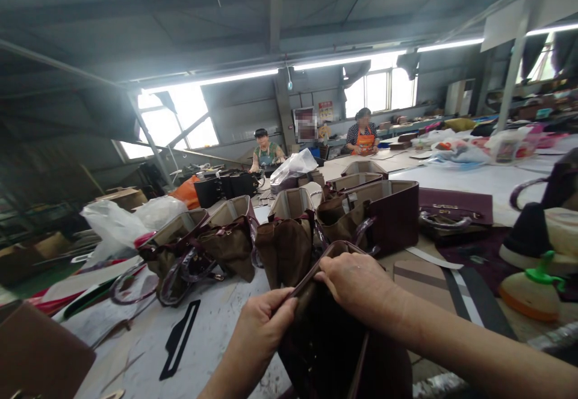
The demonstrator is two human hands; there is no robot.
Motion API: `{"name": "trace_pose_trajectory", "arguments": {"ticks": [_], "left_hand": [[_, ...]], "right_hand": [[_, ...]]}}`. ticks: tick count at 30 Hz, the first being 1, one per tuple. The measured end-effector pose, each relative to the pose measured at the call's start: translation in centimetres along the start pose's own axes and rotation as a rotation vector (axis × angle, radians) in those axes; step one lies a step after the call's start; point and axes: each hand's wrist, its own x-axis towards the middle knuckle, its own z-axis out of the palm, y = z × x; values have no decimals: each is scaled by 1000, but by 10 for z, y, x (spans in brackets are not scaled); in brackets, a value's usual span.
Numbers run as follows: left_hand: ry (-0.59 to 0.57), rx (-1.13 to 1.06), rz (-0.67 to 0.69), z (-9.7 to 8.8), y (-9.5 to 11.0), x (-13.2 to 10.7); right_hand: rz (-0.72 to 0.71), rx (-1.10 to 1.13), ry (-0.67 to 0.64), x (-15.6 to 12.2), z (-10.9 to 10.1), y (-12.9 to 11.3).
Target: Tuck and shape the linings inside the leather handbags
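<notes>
A dark maroon handbag (334, 339) stands open right in front of me on the worktable (217, 327). My left hand (264, 324) pinches its near rim, fingers closed on the edge. My right hand (361, 281) grips the far side of the same rim, fingers curled over the brown lining. Behind it stand several more maroon bags (289, 236) with tan linings, mouths open, in a row across the table.
A black flat cut-out (178, 342) lies left of my hands. A bottle with a green cap (535, 287) and a dark hat-like form (528, 233) sit at the right. White plastic bags (117, 221) are at the left. Two people (266, 149) work at far tables.
</notes>
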Motion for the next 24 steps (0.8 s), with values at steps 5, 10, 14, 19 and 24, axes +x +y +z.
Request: {"name": "trace_pose_trajectory", "arguments": {"ticks": [5, 10, 14, 19, 24], "left_hand": [[1, 24, 54, -1, 6, 1], [-113, -55, 22, -1, 16, 5], [-207, -1, -8, -3, 23, 12], [-209, 210, 7, -4, 30, 19], [-316, 2, -27, 0, 29, 19]], "right_hand": [[22, 15, -7, 1, -1, -1], [53, 29, -14, 1, -2, 0], [44, 37, -17, 1, -2, 1], [49, 21, -23, 0, -3, 3], [54, 35, -23, -1, -4, 4]]}}
